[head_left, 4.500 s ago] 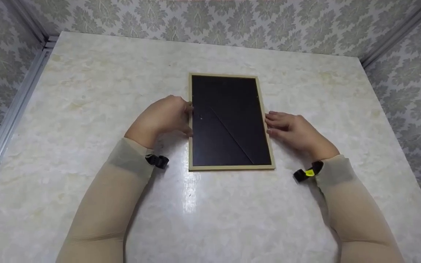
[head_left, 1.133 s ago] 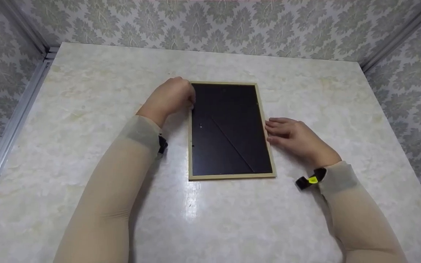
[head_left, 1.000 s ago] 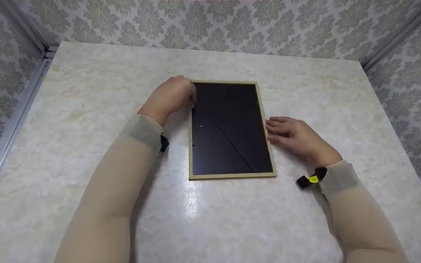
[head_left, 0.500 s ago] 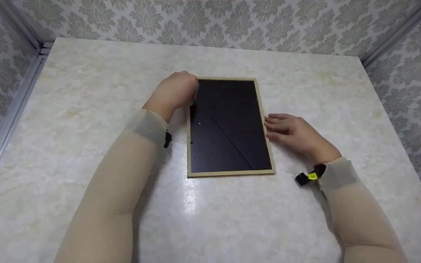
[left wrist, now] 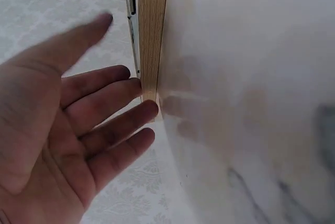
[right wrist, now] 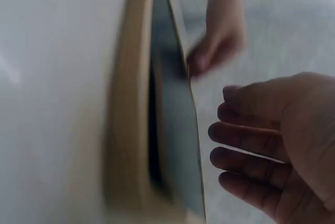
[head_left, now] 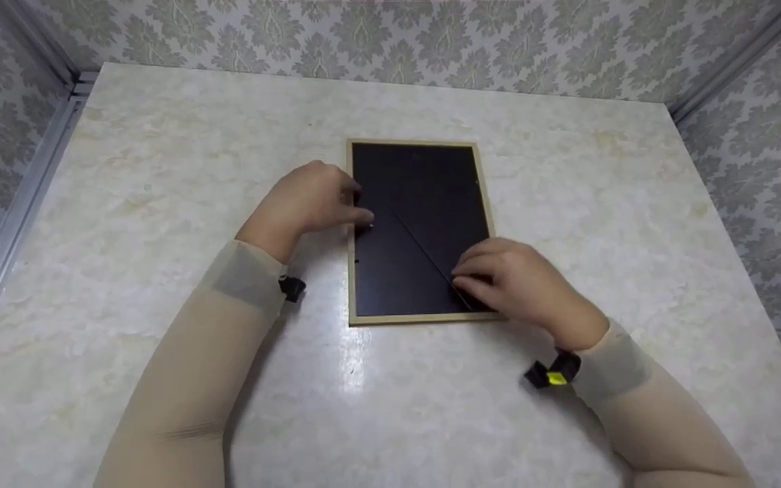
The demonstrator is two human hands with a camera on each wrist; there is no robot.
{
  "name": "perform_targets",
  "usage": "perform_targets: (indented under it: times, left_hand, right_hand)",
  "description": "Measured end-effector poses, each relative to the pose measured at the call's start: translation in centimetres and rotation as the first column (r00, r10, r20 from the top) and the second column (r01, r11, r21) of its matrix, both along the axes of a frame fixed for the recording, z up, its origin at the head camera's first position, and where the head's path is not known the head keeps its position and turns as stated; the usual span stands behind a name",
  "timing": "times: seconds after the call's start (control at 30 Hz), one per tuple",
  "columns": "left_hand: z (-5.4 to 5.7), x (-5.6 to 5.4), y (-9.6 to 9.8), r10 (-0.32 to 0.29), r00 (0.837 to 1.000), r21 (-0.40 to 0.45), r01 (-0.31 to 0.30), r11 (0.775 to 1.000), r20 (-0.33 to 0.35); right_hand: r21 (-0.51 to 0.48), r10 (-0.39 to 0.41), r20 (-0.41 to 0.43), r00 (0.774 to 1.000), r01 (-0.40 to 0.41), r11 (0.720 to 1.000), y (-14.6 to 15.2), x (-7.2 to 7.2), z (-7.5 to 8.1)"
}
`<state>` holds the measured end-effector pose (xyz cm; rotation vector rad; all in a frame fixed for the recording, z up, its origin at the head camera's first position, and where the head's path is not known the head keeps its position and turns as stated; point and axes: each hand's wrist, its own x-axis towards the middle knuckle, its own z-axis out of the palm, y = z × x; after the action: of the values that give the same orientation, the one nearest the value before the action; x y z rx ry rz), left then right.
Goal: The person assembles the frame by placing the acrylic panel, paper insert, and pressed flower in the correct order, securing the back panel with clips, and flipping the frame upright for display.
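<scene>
A picture frame (head_left: 419, 318) with a pale wooden rim lies on the table, its black backing (head_left: 417, 176) facing up. A thin diagonal line (head_left: 424, 251), like the edge of a stand, crosses the backing. My left hand (head_left: 312, 200) is at the left rim, fingertips by the edge and thumb over the backing. In the left wrist view, that hand's fingers are spread beside the wooden rim (left wrist: 152, 35). Over the lower right of the backing is my right hand (head_left: 516, 281), fingertips near the diagonal line. The right wrist view shows its fingers (right wrist: 246, 135) loosely extended, with nothing between them.
A pale marbled table (head_left: 194, 135) surrounds the frame, and patterned wall panels (head_left: 377, 41) enclose its back and sides. Black wrist cameras (head_left: 292, 288) sit at both cuffs. A small dark fastener (head_left: 356, 261) shows on the frame's left inner edge.
My left hand has left the upper left corner, come nearer along the left rim and spread its thumb. My right hand has shifted from the right rim onto the lower right backing.
</scene>
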<state>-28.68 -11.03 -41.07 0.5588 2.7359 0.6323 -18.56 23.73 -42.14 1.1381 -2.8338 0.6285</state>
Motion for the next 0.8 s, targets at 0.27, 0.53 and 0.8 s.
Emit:
perform_targets:
  times: [0.27,0.53,0.8]
  left_hand:
    - [-0.4,3.3,-1.1,-0.019,0.987,-0.044,0.026,0.999,0.161]
    - [-0.4,4.6,-0.9,0.024,0.974,-0.033,-0.016,0.999,0.224]
    - [-0.3,4.9,-1.2,0.044,0.96,-0.006,-0.044,0.999,0.277]
  right_hand:
    - [0.049,0.143,0.009,0.99,-0.143,0.989,-3.1,2.8,-0.8]
    - [0.065,0.151,-0.033,0.988,-0.149,0.987,-3.2,3.2,-1.2]
    - [0.138,-0.054,-0.149,0.987,0.074,0.988,-3.1,3.6,-1.8]
